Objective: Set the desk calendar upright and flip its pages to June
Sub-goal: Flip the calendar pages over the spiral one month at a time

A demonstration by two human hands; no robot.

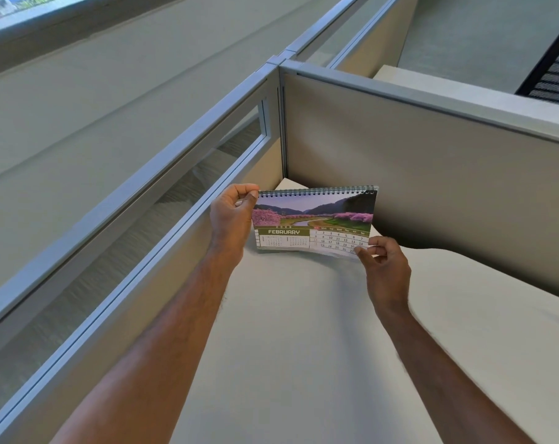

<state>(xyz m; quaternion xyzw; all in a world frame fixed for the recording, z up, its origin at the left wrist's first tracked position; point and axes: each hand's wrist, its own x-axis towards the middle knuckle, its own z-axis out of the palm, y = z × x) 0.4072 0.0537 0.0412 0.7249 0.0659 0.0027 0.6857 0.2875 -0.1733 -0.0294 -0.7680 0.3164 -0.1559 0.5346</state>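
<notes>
The spiral-bound desk calendar stands upright near the far corner of the desk, showing the February page with a picture of pink blossom trees and a river. My left hand pinches its top left corner at the wire binding. My right hand pinches the bottom right corner of the front page, which curls slightly up off the stack. The calendar's back and base are hidden.
A pale desk surface stretches toward me. Grey cubicle partitions close it in: a glass-topped one on the left and a fabric one behind and to the right. A black mesh chair back shows beyond the partition.
</notes>
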